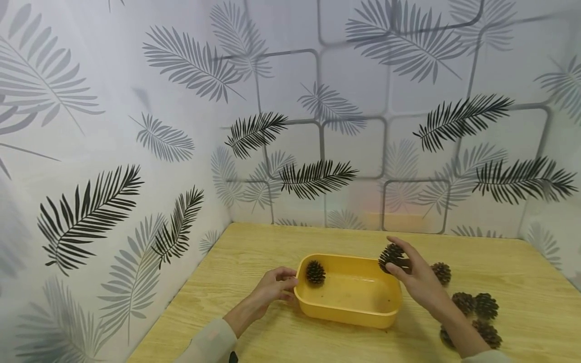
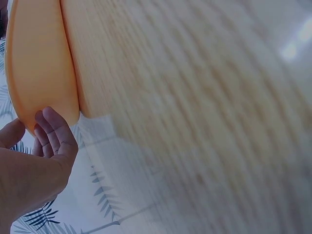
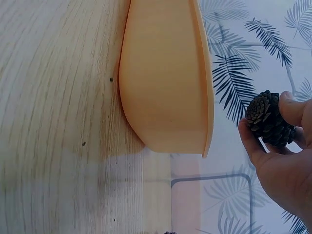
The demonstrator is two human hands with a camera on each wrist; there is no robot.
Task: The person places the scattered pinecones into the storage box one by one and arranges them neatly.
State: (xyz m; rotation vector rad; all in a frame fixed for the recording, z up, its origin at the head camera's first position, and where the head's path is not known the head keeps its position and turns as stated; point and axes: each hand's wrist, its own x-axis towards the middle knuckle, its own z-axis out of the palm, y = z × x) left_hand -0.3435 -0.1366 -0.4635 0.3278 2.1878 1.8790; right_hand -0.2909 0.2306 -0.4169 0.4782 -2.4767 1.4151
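Note:
A yellow plastic tub point(image 1: 345, 315) stands on the table, with one pine cone point(image 1: 315, 272) inside at its left end. My left hand point(image 1: 272, 288) rests against the tub's left end; in the left wrist view its loosely bent fingers touch the outer wall and the thumb lies near the rim. Above the tub's right end, my right hand point(image 1: 419, 280) pinches another pine cone point(image 3: 265, 117) between thumb and fingers. Several more pine cones point(image 1: 485, 306) lie on the table to the right, partly hidden by the right forearm.
The wood-grain table point(image 1: 263, 239) meets a leaf-patterned wall covering point(image 1: 354, 151) at the back and left. A single pine cone point(image 1: 441, 273) lies just behind the right wrist. Small dark crumbs point(image 3: 84, 144) dot the tabletop.

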